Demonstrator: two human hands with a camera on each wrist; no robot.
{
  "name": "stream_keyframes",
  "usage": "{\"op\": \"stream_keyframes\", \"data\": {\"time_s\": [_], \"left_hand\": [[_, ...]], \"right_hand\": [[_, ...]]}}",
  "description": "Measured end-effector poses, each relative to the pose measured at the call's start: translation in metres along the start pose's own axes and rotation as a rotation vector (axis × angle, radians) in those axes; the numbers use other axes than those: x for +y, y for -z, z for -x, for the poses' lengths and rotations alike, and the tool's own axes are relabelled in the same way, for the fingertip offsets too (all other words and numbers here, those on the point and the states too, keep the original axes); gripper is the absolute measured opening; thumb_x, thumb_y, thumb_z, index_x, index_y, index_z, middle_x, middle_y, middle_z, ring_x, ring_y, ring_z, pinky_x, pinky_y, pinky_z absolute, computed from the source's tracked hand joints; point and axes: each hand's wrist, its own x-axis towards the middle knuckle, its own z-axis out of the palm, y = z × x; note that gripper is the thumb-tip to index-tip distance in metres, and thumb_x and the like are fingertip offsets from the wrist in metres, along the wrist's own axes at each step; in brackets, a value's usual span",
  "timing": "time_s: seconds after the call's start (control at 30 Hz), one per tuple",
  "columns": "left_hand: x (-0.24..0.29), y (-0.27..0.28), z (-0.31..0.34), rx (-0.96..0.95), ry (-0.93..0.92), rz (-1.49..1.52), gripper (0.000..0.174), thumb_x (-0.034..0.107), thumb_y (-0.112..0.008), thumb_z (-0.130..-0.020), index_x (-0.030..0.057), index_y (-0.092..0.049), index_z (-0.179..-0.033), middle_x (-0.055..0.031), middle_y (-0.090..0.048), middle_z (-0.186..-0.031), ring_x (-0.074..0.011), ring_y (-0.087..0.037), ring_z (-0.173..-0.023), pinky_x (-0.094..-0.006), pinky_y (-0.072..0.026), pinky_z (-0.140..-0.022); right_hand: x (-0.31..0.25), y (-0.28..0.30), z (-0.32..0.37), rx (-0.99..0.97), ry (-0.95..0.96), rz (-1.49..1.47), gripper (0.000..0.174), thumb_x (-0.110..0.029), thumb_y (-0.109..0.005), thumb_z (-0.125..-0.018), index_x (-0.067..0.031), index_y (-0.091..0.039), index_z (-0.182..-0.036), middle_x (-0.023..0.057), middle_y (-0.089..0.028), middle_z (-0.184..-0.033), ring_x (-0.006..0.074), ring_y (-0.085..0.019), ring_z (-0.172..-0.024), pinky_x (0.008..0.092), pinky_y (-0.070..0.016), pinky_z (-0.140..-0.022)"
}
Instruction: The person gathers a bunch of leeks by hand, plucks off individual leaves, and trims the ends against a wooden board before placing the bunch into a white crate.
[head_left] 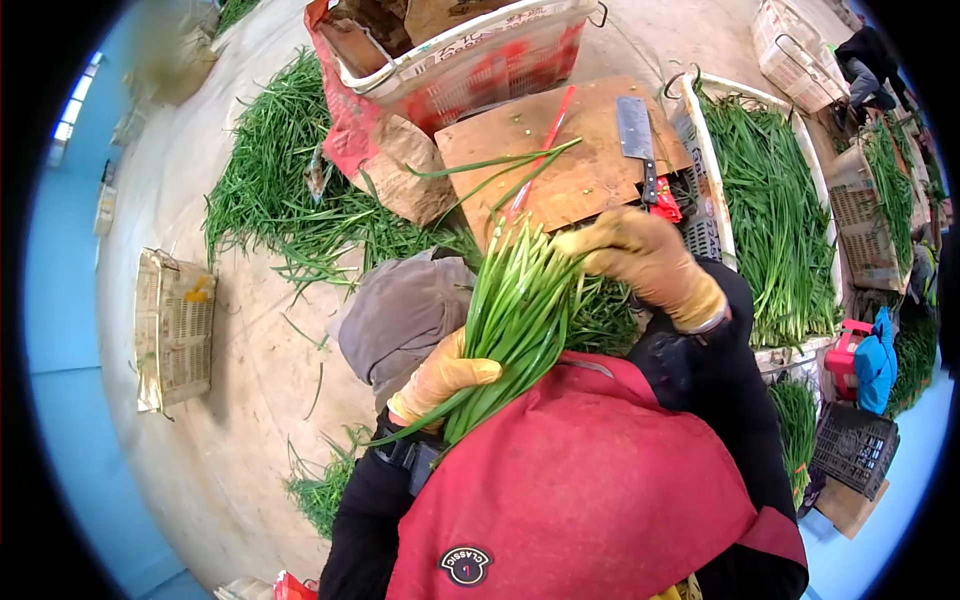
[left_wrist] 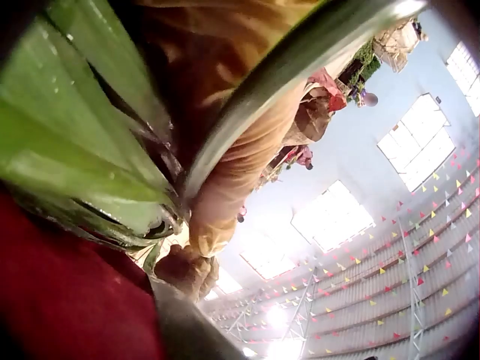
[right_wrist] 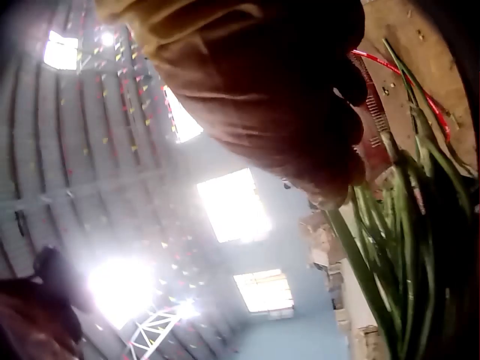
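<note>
Left of the cutting board [head_left: 570,175], a loose pile of greens [head_left: 280,190] lies on the floor. Nearer you than the board, your left hand [head_left: 440,378] wraps its gloved fingers round the lower stems of the bundle of green stalks [head_left: 515,305], which stands tilted. At the board's near edge, your right hand [head_left: 640,258] curls its fingers, pressed together, over the bundle's upper end. A cleaver [head_left: 634,128] lies on the board's right side.

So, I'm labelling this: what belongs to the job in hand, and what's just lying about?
In hand: bunch of greens, held by left hand and right hand.
Lying about: cleaver, wooden board, heap of greens, flat basket.
</note>
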Motion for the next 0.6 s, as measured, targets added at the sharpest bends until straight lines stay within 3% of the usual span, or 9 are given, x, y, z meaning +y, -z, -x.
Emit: {"op": "stream_keyframes", "data": {"time_s": [0.07,0.13,0.2,0.23,0.4,0.47,0.53,0.6], "left_hand": [[0.002,0.000,0.002,0.000,-0.017,0.035,0.072,0.017,-0.075,-0.078,-0.0007,-0.042,-0.140,-0.0094,-0.056,-0.133,-0.0182,-0.055,-0.119,-0.0311,-0.0386,-0.106],[-0.001,0.006,0.003,-0.005,-0.033,0.044,0.073,0.018,-0.075,-0.078,-0.0007,-0.042,-0.140,-0.0092,-0.056,-0.132,-0.0184,-0.055,-0.119,-0.0312,-0.0390,-0.105],[-0.003,0.007,0.004,-0.003,-0.035,0.039,0.073,0.020,-0.075,-0.078,-0.0007,-0.042,-0.140,-0.0090,-0.056,-0.132,-0.0186,-0.055,-0.118,-0.0313,-0.0394,-0.105],[-0.001,0.006,0.006,0.005,-0.031,0.027,0.073,0.020,-0.075,-0.078,-0.0006,-0.043,-0.140,-0.0089,-0.057,-0.132,-0.0186,-0.055,-0.118,-0.0313,-0.0396,-0.105],[-0.001,0.008,0.009,-0.015,-0.033,0.054,0.073,0.021,-0.076,-0.077,-0.0005,-0.043,-0.139,-0.0082,-0.058,-0.130,-0.0182,-0.056,-0.117,-0.0307,-0.0408,-0.103],[0.000,0.009,0.011,-0.002,-0.033,0.057,0.073,0.021,-0.076,-0.077,-0.0003,-0.044,-0.139,-0.0079,-0.058,-0.129,-0.0178,-0.056,-0.116,-0.0302,-0.0409,-0.103],[0.002,0.006,0.014,0.025,-0.056,0.046,0.074,0.021,-0.076,-0.076,0.0000,-0.044,-0.139,-0.0076,-0.058,-0.128,-0.0175,-0.056,-0.116,-0.0300,-0.0411,-0.103],[0.002,0.009,0.015,0.024,-0.069,0.028,0.075,0.022,-0.077,-0.076,0.0001,-0.043,-0.139,-0.0077,-0.058,-0.129,-0.0175,-0.056,-0.116,-0.0301,-0.0411,-0.103]], "right_hand": [[-0.008,0.012,0.007,0.198,-0.064,-0.226,0.019,-0.008,-0.067,-0.088,-0.0007,-0.070,-0.105,0.0069,-0.070,-0.104,0.0129,-0.062,-0.086,0.0267,-0.0501,-0.077],[-0.016,0.041,0.019,0.320,-0.233,-0.126,0.021,-0.014,-0.064,-0.092,0.0006,-0.069,-0.106,0.0061,-0.070,-0.099,0.0088,-0.060,-0.080,0.0228,-0.0474,-0.071],[-0.008,0.062,0.029,0.462,-0.141,-0.263,0.021,-0.014,-0.060,-0.095,-0.0005,-0.067,-0.110,0.0026,-0.067,-0.083,0.0054,-0.058,-0.069,0.0179,-0.0449,-0.063],[-0.004,0.072,0.036,0.570,-0.187,-0.236,0.020,-0.015,-0.060,-0.096,-0.0001,-0.067,-0.108,0.0019,-0.066,-0.079,0.0059,-0.056,-0.066,0.0178,-0.0433,-0.059],[0.012,0.101,0.072,0.923,-0.182,-0.055,0.018,-0.013,-0.058,-0.096,-0.0017,-0.067,-0.108,-0.0004,-0.064,-0.076,0.0041,-0.051,-0.061,0.0172,-0.0405,-0.057],[0.014,0.102,0.083,0.873,-0.242,0.035,0.018,-0.010,-0.058,-0.095,-0.0043,-0.070,-0.107,-0.0014,-0.063,-0.074,0.0033,-0.047,-0.057,0.0173,-0.0389,-0.054],[0.023,0.101,0.094,0.652,-0.387,0.092,0.018,-0.010,-0.060,-0.093,-0.0047,-0.071,-0.107,0.0011,-0.066,-0.075,0.0042,-0.051,-0.058,0.0182,-0.0415,-0.055],[0.023,0.089,0.097,0.110,-0.654,0.087,0.021,-0.013,-0.064,-0.090,-0.0051,-0.071,-0.108,0.0043,-0.070,-0.082,0.0097,-0.061,-0.070,0.0226,-0.0490,-0.065]]}}
